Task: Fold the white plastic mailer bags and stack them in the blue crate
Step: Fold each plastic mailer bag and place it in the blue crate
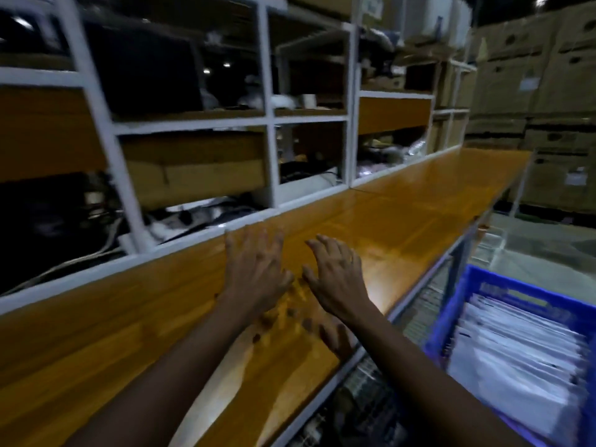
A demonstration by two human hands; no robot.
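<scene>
Wooden bench (419, 201) below white shelving (267, 91), blue crate (451, 311) alongside

- Left hand (258, 272): palm down, fingers straight and spread, holding nothing.
- Right hand (338, 279): palm down, fingers spread and slightly bent, holding nothing.
- Both forearms bare, extended forward; thumbs close together, not touching.

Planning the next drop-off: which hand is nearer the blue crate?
Right. The right hand is over the wooden bench, with the blue crate off to its right; the left hand is beside it, farther from the crate. Both hold nothing.
</scene>
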